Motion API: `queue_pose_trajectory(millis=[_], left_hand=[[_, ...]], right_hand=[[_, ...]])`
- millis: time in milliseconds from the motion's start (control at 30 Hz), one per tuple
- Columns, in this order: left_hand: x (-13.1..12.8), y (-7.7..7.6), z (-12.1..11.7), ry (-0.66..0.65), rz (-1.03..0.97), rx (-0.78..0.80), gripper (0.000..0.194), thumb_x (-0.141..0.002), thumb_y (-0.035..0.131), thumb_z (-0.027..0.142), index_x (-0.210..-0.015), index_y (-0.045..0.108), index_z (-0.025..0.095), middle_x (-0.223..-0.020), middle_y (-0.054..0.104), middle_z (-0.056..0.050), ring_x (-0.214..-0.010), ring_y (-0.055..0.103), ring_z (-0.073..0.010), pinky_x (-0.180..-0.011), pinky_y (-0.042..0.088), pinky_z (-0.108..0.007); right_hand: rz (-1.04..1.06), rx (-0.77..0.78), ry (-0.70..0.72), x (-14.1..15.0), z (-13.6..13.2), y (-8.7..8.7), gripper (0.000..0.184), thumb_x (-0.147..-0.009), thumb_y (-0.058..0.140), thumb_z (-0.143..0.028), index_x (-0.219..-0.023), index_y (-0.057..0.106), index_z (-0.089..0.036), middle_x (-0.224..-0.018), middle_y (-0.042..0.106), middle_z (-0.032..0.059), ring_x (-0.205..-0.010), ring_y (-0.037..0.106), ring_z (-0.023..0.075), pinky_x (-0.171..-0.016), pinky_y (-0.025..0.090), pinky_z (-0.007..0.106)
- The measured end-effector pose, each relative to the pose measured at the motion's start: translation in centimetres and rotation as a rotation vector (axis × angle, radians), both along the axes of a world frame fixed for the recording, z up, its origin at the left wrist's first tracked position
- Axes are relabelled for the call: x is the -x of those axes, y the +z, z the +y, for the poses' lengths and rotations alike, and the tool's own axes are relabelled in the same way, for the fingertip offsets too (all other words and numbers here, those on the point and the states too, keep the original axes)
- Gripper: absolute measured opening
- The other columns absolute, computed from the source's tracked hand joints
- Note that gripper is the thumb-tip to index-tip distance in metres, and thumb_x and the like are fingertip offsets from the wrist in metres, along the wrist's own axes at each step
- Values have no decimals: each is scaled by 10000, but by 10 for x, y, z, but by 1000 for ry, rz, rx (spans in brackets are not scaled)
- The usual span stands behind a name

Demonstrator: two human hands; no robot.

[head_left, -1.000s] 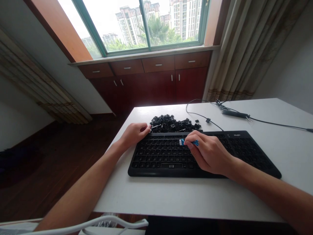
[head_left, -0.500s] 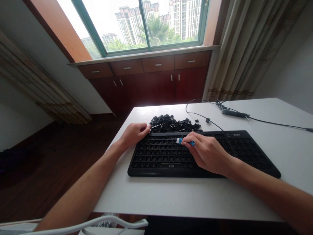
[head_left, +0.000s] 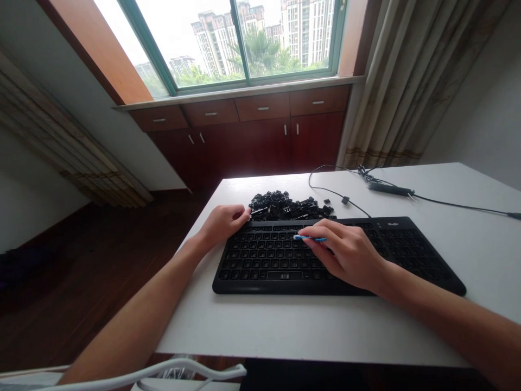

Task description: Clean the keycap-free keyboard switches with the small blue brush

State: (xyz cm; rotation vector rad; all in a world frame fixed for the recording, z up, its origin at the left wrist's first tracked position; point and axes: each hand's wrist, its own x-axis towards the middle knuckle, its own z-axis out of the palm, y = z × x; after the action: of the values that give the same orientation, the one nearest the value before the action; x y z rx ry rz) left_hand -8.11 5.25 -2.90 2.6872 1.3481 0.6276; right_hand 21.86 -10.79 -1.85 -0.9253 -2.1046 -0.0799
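A black keyboard (head_left: 280,276) with its keycaps off lies on the white table, showing rows of bare square sockets. My right hand (head_left: 345,251) is closed in a pinch on a small blue brush (head_left: 312,238), whose white bristles are over the upper rows near the middle. The brush is seen edge-on. At the keyboard's upper left corner, my left hand (head_left: 224,221) is closed, its curled fingers against the edge; the fingertips are partly hidden. Right beside those fingers, behind the keyboard, is a heap of loose black keycaps (head_left: 285,206).
The white table (head_left: 260,326) carries a cable (head_left: 325,188) running from the keyboard's back edge. A black stick-like object (head_left: 391,189) with another cord lies at the back right. A white curved tube (head_left: 183,366) crosses the lower left, below the table edge.
The brush has turned in my right hand from showing its flat side to showing its thin edge. My left hand, the keyboard and the keycaps have stayed put.
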Motion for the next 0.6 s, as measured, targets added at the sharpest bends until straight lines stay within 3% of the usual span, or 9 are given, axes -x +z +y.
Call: queue_pose_trajectory(millis=[600], left_hand=[[0,0,-1,-6,-8,7,469,-964,500,421,-581,375,182,-523,333,52,-515,295,-90,-543,225,-269]], right_hand=[[-18,20,1,-1,-2,-1,228,-949,562,-138,-1175,577,-167,-1064,679,81,-775,646,133,-626,528,263]])
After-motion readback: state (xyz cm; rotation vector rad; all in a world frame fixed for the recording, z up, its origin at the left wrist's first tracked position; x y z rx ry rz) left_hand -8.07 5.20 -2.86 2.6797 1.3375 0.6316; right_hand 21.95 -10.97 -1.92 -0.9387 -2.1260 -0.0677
